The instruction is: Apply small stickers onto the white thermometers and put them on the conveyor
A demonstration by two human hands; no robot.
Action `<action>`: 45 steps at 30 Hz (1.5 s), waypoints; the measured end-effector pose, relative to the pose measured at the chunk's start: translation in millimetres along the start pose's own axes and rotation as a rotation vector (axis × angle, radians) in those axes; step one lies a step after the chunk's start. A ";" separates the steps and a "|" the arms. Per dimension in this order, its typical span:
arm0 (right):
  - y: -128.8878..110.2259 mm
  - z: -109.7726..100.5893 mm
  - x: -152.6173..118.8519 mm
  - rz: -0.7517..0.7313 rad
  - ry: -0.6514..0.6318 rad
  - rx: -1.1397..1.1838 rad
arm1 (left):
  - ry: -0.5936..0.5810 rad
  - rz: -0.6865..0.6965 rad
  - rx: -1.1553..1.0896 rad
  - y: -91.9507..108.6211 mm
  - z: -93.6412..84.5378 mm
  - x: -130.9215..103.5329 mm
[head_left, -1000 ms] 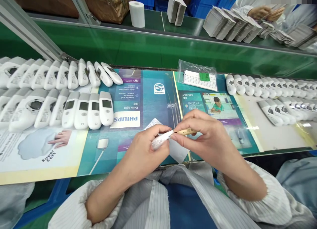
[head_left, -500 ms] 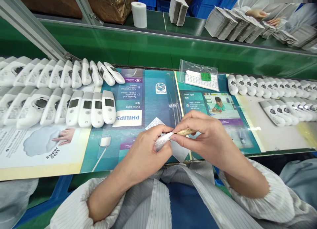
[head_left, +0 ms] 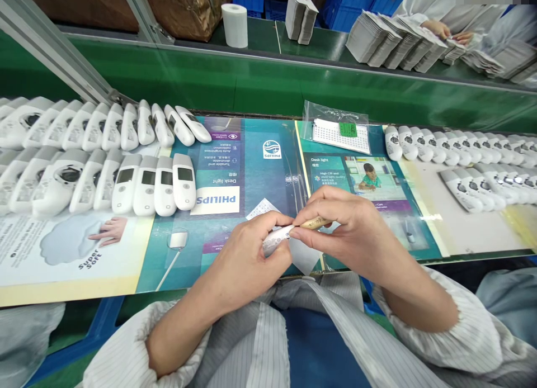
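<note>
My left hand (head_left: pixel 245 259) is closed around a small white infrared thermometer (head_left: pixel 274 240), seen edge-on between thumb and fingers just above the table. Pinched in my right hand (head_left: pixel 354 223) is a short yellowish wooden stick (head_left: pixel 314 223) with dark marks on it. The stick's tip is at the thermometer's end, where my fingertips hide the exact contact. Partly under both hands lies a sheet of small stickers (head_left: pixel 263 206).
Rows of white thermometers (head_left: pixel 184 181) stand at the left; more thermometers (head_left: pixel 409 143) line the right. A bagged sticker sheet (head_left: pixel 331 133) lies at the back. Behind the ledge are a white roll (head_left: pixel 235 25), stacked folded papers (head_left: pixel 371 38) and another person's hands (head_left: pixel 436 29).
My two hands keep nearly the same grip and place. In the background, the other person's hands have shifted slightly over the papers.
</note>
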State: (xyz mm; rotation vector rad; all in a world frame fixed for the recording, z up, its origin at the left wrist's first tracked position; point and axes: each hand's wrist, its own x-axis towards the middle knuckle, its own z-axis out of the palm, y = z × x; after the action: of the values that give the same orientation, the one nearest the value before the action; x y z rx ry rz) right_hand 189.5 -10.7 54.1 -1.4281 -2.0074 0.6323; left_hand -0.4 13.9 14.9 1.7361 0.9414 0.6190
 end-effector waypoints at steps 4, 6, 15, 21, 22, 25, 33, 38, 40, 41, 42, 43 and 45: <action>1.0 -0.7 -0.1 -0.017 0.000 0.003 | -0.007 0.010 0.010 2.4 -1.0 -0.3; 0.8 -0.8 -0.2 -0.019 0.001 0.010 | -0.004 0.018 0.013 3.2 -1.1 -0.2; -2.4 -4.0 -1.7 0.006 -0.018 0.025 | -0.001 0.013 0.031 5.3 -0.5 -0.4; -1.0 -4.7 -2.9 0.014 -0.031 0.008 | -0.006 0.004 0.031 6.5 -0.1 -0.6; -0.9 -4.8 -3.0 0.013 -0.029 0.007 | -0.006 0.005 0.030 6.9 -0.1 -0.8; -1.2 -5.1 -3.1 0.012 -0.033 0.004 | -0.007 0.006 0.031 7.3 0.0 -1.3; -1.0 -4.7 -2.6 -0.024 -0.023 -0.012 | -0.005 0.045 -0.012 1.4 0.5 -1.4; -1.0 -6.7 -2.9 -0.115 0.011 -0.103 | 0.023 0.058 -0.140 0.9 0.1 -0.2; -2.1 -11.1 -3.4 -0.146 0.089 -0.164 | 0.031 0.045 -0.207 0.5 -0.6 0.5; -2.5 -13.9 -3.8 -0.150 0.148 -0.188 | 0.031 0.036 -0.243 -0.3 -0.9 0.8; -2.5 -16.7 -4.4 -0.146 0.211 -0.203 | 0.028 0.025 -0.282 -1.4 -1.2 1.1; -1.9 -19.1 -5.2 -0.138 0.262 -0.206 | 0.027 0.014 -0.326 -2.8 -1.5 1.5; 1.5 -21.7 -7.6 -0.128 0.286 -0.169 | 0.032 0.001 -0.431 -6.3 -1.8 2.0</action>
State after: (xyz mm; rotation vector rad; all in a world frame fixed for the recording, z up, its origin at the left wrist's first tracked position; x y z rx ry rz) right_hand 207.5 -16.6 67.1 -1.3833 -1.9382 0.1938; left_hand -2.6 17.6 9.5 1.3455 0.7617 0.7885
